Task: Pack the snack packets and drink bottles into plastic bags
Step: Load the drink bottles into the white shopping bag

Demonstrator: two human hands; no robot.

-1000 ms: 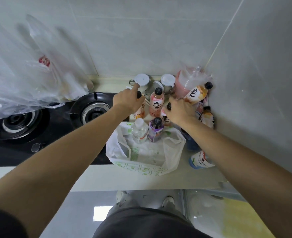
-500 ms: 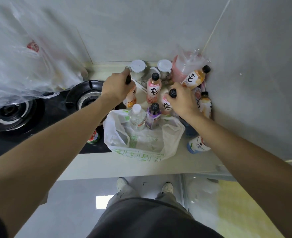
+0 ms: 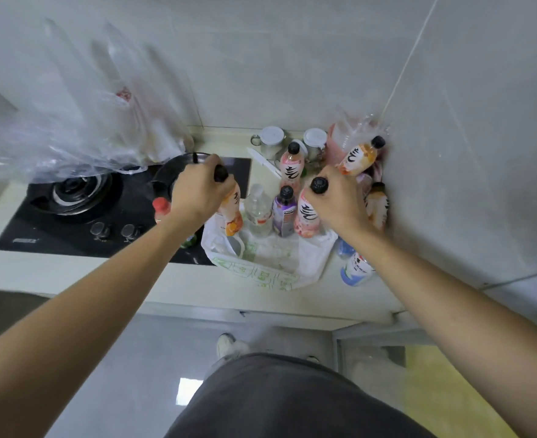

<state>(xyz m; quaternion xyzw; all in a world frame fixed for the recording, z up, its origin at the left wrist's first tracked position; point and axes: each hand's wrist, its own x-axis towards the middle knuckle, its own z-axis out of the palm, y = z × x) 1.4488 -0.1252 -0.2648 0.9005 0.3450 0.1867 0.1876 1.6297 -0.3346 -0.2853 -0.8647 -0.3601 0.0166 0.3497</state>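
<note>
Left hand [image 3: 199, 191]: fingers clamped round the neck of an orange bottle [image 3: 230, 210], held over the left rim of the white bag [image 3: 270, 263].
Right hand [image 3: 339, 197]: fingers clamped on a pink bottle [image 3: 306, 216] at the bag's right side.
Bag: open on the worktop [image 3: 134, 279], a clear bottle [image 3: 258, 210] and a purple bottle [image 3: 284, 211] upright inside.
Risk: likely the limp rim folds under a descending bottle, or the standing pair gets knocked over.

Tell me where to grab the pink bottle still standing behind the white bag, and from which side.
Take the pink bottle by its neck just under the black cap, coming straight down from above. It stands upright with the cap clear, while jars behind and the purple bottle in front crowd its body.
</note>
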